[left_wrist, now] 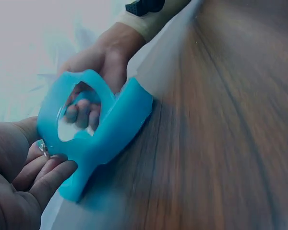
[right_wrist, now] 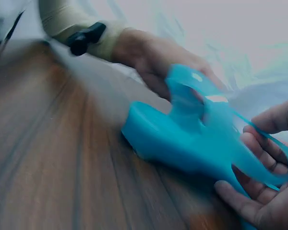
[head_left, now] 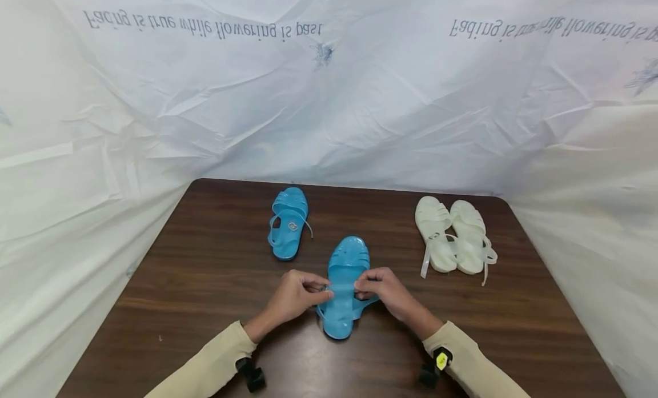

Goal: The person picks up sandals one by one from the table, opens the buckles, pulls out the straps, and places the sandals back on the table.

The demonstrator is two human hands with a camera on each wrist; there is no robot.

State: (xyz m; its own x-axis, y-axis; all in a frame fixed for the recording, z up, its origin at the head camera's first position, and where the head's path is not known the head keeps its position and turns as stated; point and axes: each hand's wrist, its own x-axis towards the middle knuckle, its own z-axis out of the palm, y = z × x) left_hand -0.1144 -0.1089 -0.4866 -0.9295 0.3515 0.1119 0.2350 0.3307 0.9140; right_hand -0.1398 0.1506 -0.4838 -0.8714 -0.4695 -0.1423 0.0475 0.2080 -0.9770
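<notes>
A blue jelly sandal (head_left: 349, 253) lies toe-away near the middle of the table, between both hands. On its left side my left hand (head_left: 297, 293) pinches the ankle strap (left_wrist: 50, 112) by its small metal buckle (left_wrist: 42, 148). From the other side my right hand (head_left: 384, 290) holds the thin free part of the strap (right_wrist: 260, 128), which loops among the fingers in the right wrist view. The strap crosses above the footbed between the hands. Whether its end is through the buckle cannot be seen.
Beyond, to the left, lies a second blue sandal (head_left: 290, 224) with its strap undone. Two white sandals (head_left: 433, 215) sit side by side at the back right, straps loose. A white printed sheet (head_left: 329, 118) hangs around the brown wooden table (head_left: 205, 261).
</notes>
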